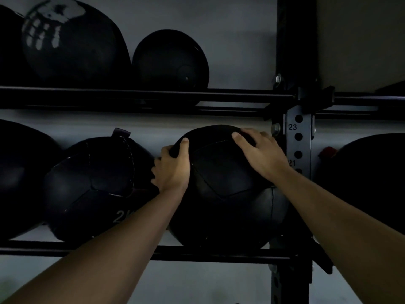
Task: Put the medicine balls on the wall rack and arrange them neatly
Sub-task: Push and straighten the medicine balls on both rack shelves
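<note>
A large black medicine ball [228, 200] rests on the lower rails [197, 256] of the dark wall rack, just left of the upright post [299, 150]. My left hand [173, 170] grips its upper left side, fingers wrapped behind it. My right hand [260, 154] lies flat over its upper right, fingers spread. To its left sits another black ball [94, 189] marked with a number, touching my left hand. A further ball [19, 178] fills the far left of this shelf.
On the upper rails [142, 95] stand a big ball with white print [70, 42] and a smaller ball [171, 60], with open shelf space to their right. Another ball [368, 183] lies right of the post. The scene is dim.
</note>
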